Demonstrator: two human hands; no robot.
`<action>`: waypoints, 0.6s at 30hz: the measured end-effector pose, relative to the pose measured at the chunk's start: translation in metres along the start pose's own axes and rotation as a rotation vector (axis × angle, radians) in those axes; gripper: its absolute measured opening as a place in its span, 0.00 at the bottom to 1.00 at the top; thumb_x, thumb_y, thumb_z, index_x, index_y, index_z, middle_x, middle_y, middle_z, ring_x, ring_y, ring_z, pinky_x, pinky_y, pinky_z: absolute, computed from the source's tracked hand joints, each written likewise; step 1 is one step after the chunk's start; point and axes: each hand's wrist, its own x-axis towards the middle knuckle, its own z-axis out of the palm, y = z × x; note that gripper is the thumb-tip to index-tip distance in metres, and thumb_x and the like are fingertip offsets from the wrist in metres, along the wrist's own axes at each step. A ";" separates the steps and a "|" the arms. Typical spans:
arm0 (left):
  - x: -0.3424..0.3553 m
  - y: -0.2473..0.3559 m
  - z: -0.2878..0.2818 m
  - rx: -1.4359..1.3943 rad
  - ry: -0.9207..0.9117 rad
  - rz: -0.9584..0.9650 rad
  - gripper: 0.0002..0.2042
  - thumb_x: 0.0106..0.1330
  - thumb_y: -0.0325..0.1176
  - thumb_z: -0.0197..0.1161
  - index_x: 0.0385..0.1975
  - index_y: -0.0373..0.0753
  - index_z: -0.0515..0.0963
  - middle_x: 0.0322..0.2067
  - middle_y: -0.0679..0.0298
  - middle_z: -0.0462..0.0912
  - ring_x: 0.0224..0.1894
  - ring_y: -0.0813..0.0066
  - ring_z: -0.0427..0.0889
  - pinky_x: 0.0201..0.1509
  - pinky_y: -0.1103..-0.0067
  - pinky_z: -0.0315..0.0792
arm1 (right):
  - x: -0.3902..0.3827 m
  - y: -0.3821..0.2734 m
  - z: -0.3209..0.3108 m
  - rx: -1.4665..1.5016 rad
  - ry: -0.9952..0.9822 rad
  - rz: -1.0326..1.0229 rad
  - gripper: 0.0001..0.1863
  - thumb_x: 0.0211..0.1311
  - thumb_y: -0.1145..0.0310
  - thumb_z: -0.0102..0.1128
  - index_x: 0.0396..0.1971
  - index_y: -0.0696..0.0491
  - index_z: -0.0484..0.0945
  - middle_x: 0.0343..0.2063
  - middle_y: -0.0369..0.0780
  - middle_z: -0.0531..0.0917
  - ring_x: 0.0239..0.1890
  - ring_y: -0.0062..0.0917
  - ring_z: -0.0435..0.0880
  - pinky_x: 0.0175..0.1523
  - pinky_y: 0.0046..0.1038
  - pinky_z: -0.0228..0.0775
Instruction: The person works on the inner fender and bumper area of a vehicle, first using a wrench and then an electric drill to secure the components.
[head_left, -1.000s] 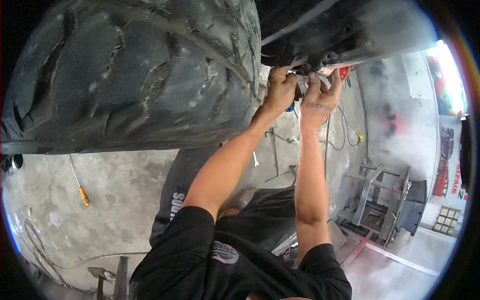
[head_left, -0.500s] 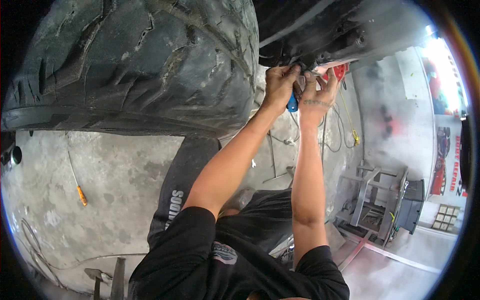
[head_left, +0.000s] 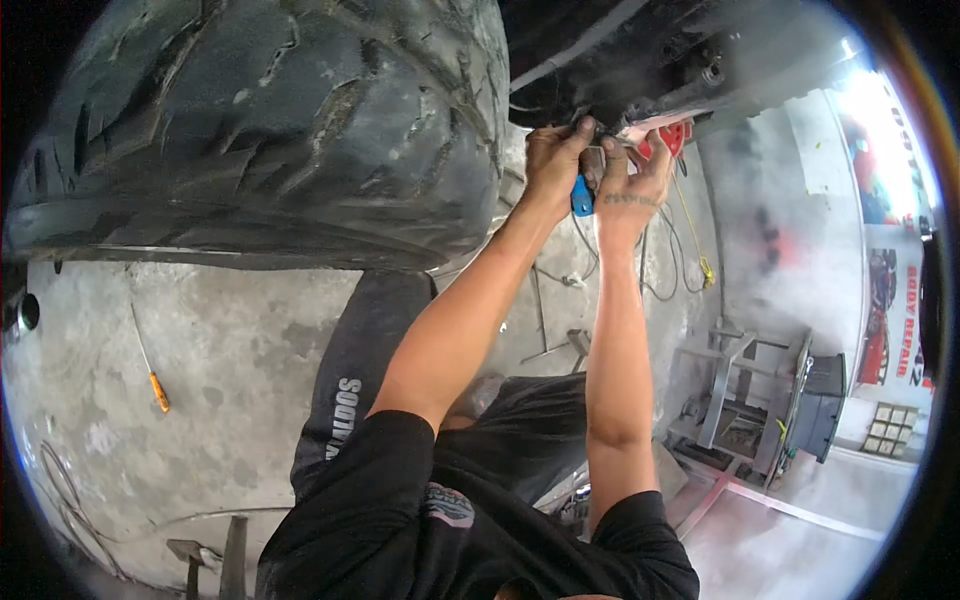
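Observation:
Both my hands are raised close together at the dark underside of a vehicle [head_left: 640, 60], just right of a large tyre [head_left: 270, 140]. My left hand [head_left: 553, 165] is closed, thumb against a small part on the underside; what it pinches is too small to make out. A blue handle-like piece [head_left: 582, 197] hangs between my hands by the left fingers; its upper end is hidden. My right hand [head_left: 632, 185] is closed too, its fingers bent up to the same spot and their grip hidden. A red object [head_left: 677, 137] shows just behind the right fingers.
On the concrete floor [head_left: 230, 340] at left lies a screwdriver with an orange handle [head_left: 160, 392]. A hose [head_left: 70, 510] curls at lower left near a metal stand [head_left: 235, 555]. Cables and a yellow cord [head_left: 706, 272] lie beyond my right arm. A metal frame [head_left: 735, 390] stands beside a dark bin [head_left: 820, 405] at right.
My hands stay at the same spot under the vehicle, with slight finger movement. The whole view has shifted a little; the blue piece remains between my hands.

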 end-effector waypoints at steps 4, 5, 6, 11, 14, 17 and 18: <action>0.006 -0.002 -0.003 -0.052 -0.038 -0.006 0.09 0.76 0.34 0.62 0.33 0.38 0.78 0.18 0.64 0.78 0.14 0.76 0.74 0.18 0.77 0.66 | -0.001 -0.004 0.000 -0.022 -0.022 0.006 0.28 0.61 0.71 0.71 0.57 0.68 0.73 0.46 0.53 0.79 0.46 0.46 0.81 0.51 0.40 0.76; 0.007 -0.001 -0.003 -0.075 -0.060 -0.014 0.08 0.76 0.33 0.62 0.34 0.38 0.78 0.20 0.64 0.80 0.15 0.76 0.75 0.18 0.77 0.67 | -0.001 -0.006 0.000 0.002 -0.023 0.036 0.28 0.61 0.71 0.71 0.57 0.69 0.73 0.46 0.54 0.79 0.47 0.48 0.80 0.52 0.42 0.75; 0.009 -0.001 -0.004 -0.074 -0.062 -0.015 0.08 0.76 0.33 0.62 0.34 0.38 0.78 0.20 0.64 0.80 0.15 0.76 0.75 0.18 0.77 0.67 | 0.000 -0.004 0.000 0.001 -0.021 0.035 0.28 0.61 0.71 0.71 0.57 0.69 0.73 0.46 0.54 0.79 0.47 0.48 0.80 0.52 0.42 0.75; 0.012 0.008 -0.007 -0.183 -0.059 -0.257 0.05 0.75 0.33 0.62 0.36 0.41 0.77 0.19 0.66 0.76 0.16 0.76 0.73 0.19 0.78 0.65 | 0.000 0.000 -0.004 -0.087 -0.045 -0.026 0.28 0.61 0.70 0.71 0.57 0.69 0.72 0.48 0.56 0.80 0.50 0.51 0.78 0.54 0.43 0.74; 0.012 0.008 -0.013 -0.225 -0.154 -0.249 0.06 0.75 0.34 0.63 0.35 0.42 0.76 0.18 0.67 0.73 0.16 0.76 0.71 0.20 0.78 0.65 | 0.001 0.004 -0.002 -0.061 -0.026 -0.039 0.28 0.61 0.70 0.71 0.56 0.68 0.72 0.48 0.56 0.80 0.51 0.52 0.78 0.55 0.44 0.73; 0.010 0.012 -0.014 -0.239 -0.197 -0.231 0.07 0.74 0.34 0.64 0.34 0.42 0.76 0.17 0.68 0.72 0.16 0.77 0.71 0.20 0.78 0.64 | -0.001 -0.002 -0.001 -0.014 -0.027 0.026 0.27 0.61 0.71 0.71 0.55 0.68 0.72 0.49 0.57 0.79 0.52 0.52 0.78 0.55 0.43 0.75; 0.009 0.011 -0.013 -0.257 -0.209 -0.227 0.07 0.74 0.34 0.65 0.33 0.43 0.76 0.16 0.68 0.72 0.16 0.78 0.70 0.20 0.78 0.64 | 0.000 -0.001 -0.002 -0.016 -0.025 0.028 0.27 0.61 0.71 0.71 0.55 0.68 0.72 0.49 0.57 0.79 0.52 0.52 0.78 0.55 0.43 0.75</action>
